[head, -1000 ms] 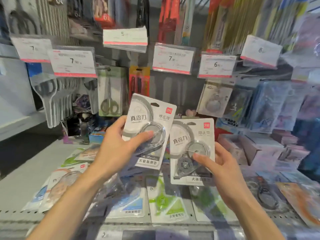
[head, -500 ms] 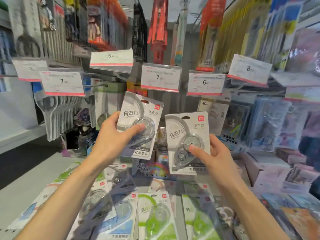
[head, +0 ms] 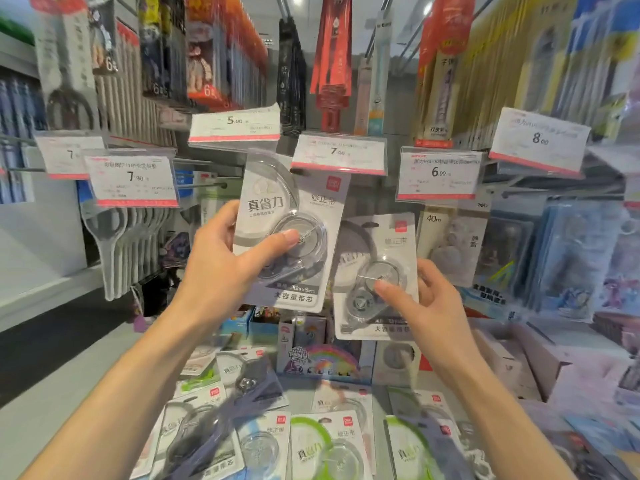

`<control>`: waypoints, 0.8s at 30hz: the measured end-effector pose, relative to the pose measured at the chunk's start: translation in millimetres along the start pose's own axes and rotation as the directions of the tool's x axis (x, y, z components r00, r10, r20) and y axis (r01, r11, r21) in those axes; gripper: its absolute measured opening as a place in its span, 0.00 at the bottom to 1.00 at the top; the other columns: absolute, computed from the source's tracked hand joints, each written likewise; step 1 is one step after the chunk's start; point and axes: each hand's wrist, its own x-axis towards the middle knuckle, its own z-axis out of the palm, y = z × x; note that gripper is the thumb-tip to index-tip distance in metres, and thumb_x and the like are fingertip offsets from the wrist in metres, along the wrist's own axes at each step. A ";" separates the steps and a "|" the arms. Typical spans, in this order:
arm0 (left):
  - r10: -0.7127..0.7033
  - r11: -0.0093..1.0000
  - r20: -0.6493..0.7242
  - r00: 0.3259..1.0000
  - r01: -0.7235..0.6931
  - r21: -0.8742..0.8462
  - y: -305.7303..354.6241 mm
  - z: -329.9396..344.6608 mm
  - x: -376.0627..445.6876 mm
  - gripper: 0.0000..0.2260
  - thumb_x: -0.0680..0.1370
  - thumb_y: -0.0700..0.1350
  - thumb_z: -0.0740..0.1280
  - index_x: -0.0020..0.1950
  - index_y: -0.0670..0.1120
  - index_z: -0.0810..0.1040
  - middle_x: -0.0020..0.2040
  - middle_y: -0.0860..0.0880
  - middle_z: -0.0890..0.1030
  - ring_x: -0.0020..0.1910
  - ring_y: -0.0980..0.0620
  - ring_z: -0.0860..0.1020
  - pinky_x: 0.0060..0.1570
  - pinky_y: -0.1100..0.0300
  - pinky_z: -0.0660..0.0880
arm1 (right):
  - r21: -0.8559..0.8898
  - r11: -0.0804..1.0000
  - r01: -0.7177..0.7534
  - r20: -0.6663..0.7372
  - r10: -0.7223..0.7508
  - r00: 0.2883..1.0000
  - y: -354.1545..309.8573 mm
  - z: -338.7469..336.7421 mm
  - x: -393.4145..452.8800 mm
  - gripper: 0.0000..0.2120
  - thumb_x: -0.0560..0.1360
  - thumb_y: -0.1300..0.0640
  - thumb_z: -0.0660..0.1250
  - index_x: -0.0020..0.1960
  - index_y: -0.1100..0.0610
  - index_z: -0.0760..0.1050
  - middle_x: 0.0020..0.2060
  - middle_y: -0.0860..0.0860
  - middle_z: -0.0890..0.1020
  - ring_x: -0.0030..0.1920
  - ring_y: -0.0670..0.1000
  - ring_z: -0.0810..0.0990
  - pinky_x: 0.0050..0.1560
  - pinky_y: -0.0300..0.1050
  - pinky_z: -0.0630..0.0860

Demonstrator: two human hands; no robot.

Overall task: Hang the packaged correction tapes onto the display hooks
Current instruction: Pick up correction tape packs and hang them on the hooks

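Both hands raised toward the price tags (head: pixel 338 155) | each pinching a correction tape pack | shelf (head: pixel 69 393) strewn with more packs

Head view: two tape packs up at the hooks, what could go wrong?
1. The left pack top edge sits behind the 7.90 price tag, so its hang hole may miss the hook.
2. The left hand and right hand are both full, leaving nothing free to lift the tag.

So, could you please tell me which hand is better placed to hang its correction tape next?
Probably the left hand: its pack is raised highest, top edge just under the 7.90 price tag. The right hand holds its pack lower.
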 end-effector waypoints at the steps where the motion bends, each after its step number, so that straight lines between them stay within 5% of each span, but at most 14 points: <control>1: 0.009 1.000 -0.007 1.000 -0.010 -0.004 3.0 0.6 0.8 0.20 0.70 0.53 0.78 0.60 0.53 0.81 0.53 0.54 0.88 0.48 0.54 0.87 0.44 0.67 0.80 | 0.005 1.000 0.018 0.012 -0.018 1.000 -1.7 2.5 4.3 0.16 0.76 0.54 0.76 0.61 0.47 0.78 0.52 0.41 0.88 0.53 0.41 0.86 0.48 0.30 0.79; 8: 0.044 0.999 -0.069 0.997 -0.042 0.034 13.2 -1.1 5.9 0.16 0.74 0.44 0.78 0.60 0.49 0.80 0.51 0.53 0.88 0.41 0.56 0.86 0.40 0.65 0.80 | 0.016 0.994 0.111 0.056 -0.112 0.992 -13.2 19.2 31.6 0.18 0.74 0.45 0.75 0.62 0.44 0.77 0.54 0.44 0.87 0.54 0.44 0.86 0.53 0.40 0.82; 14: 0.044 0.998 -0.082 0.996 -0.041 0.047 13.6 -0.3 4.3 0.19 0.73 0.45 0.77 0.62 0.48 0.79 0.53 0.52 0.88 0.47 0.52 0.87 0.44 0.64 0.81 | 0.009 0.994 0.109 0.014 -0.109 0.994 -18.2 32.5 52.5 0.18 0.73 0.41 0.75 0.60 0.38 0.74 0.53 0.37 0.86 0.54 0.40 0.85 0.55 0.42 0.80; 24: 0.061 0.996 -0.066 0.996 -0.056 0.071 14.7 -2.6 3.8 0.21 0.71 0.50 0.77 0.62 0.50 0.79 0.54 0.56 0.87 0.50 0.57 0.86 0.45 0.69 0.79 | 0.008 0.996 0.089 -0.074 -0.088 0.993 -13.6 43.6 68.4 0.14 0.75 0.49 0.76 0.56 0.43 0.75 0.46 0.38 0.87 0.46 0.39 0.85 0.43 0.28 0.76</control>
